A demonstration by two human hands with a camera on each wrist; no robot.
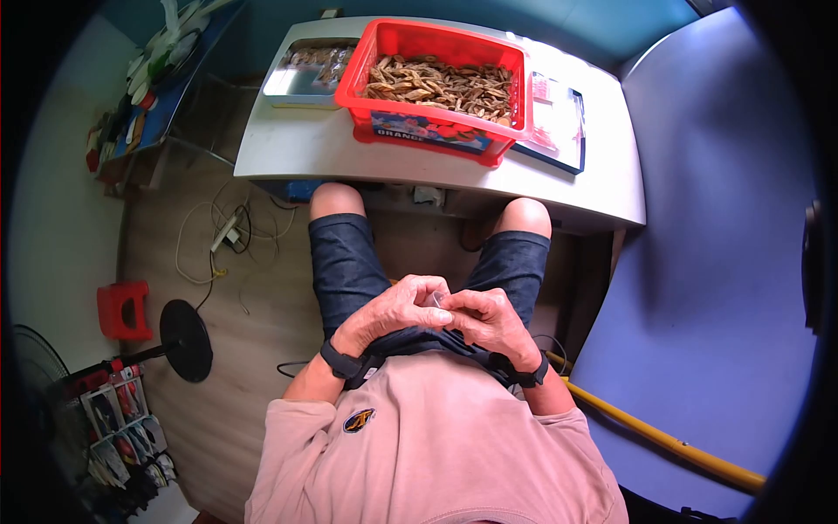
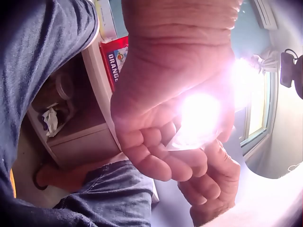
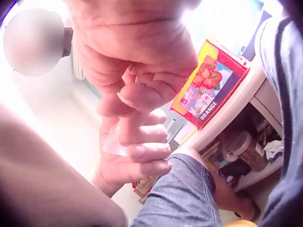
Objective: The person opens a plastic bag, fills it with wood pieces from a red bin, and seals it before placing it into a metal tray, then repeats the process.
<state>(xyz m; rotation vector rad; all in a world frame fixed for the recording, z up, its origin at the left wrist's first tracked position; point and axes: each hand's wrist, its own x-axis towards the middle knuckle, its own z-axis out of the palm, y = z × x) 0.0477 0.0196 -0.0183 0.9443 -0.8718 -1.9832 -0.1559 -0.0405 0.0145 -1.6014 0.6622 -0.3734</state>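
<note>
Both hands meet over my lap, between my knees. My left hand (image 1: 403, 306) and right hand (image 1: 485, 316) pinch a small clear plastic bag (image 1: 437, 299) between their fingertips. In the left wrist view the bag (image 2: 189, 137) is washed out by glare, with my left fingers (image 2: 156, 158) curled under it. In the right wrist view the clear bag (image 3: 113, 142) sits between my curled right fingers (image 3: 137, 97) and the left hand below. What is inside the bag cannot be made out.
A white table (image 1: 288, 140) stands ahead of my knees. On it are a red basket (image 1: 428, 122) of dried brown pieces, a metal tray (image 1: 301, 74) to its left and a dark tray with clear packets (image 1: 559, 118) to its right. A blue wall (image 1: 716, 262) is at my right.
</note>
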